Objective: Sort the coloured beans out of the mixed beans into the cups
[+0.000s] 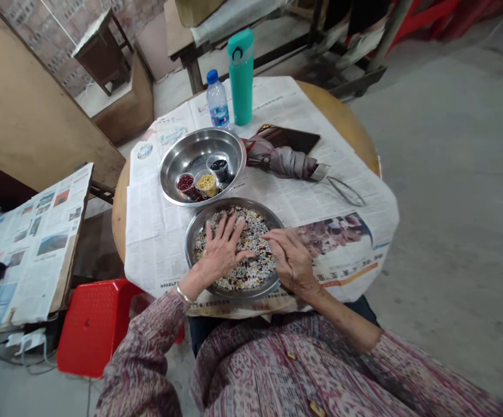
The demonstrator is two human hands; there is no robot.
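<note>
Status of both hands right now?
Left hand: open, flat on the mixed grains, holding nothing.
Right hand: loosely curled at the grains; cannot tell if it holds any.

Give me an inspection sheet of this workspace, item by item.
surface: newspaper spread over a round wooden table
job's things: steel plate of mixed grains and beans; steel bowl holding three small cups of red, yellow and dark contents
hands: left hand, wearing a bangle, and right hand, both resting open on the mix
clutter: teal flask, plastic water bottle, folded umbrella
cables: thin cords by a white power adapter, lower left
surroundings: red plastic stool, concrete floor, newspaper-covered board
</note>
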